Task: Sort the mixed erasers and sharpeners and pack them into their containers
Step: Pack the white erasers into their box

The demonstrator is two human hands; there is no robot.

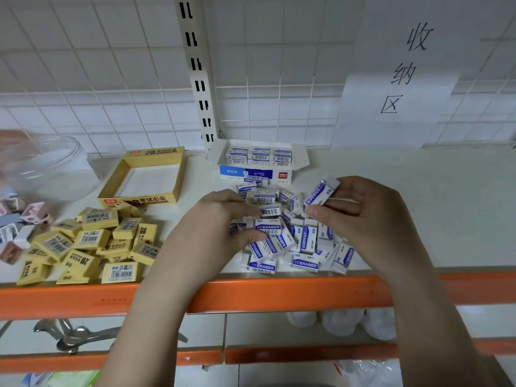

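A heap of white erasers with blue sleeves (301,241) lies mid-shelf. My left hand (220,227) pinches erasers (268,219) from the heap between thumb and fingers. My right hand (360,216) holds one white-and-blue eraser (321,192) just above the heap. Behind the heap stands the open white-and-blue box (254,173) with rows of the same erasers inside. To the left, yellow 2B erasers (92,241) lie scattered in front of an open yellow box (145,177) whose floor shows bare. Pink, grey and white sharpeners (19,219) sit at the far left.
A clear plastic jar (50,160) stands at the back left. The shelf has an orange front rail (251,294). A paper sign (405,74) hangs on the wire-grid back wall. Metal spoons (75,335) lie on the lower shelf.
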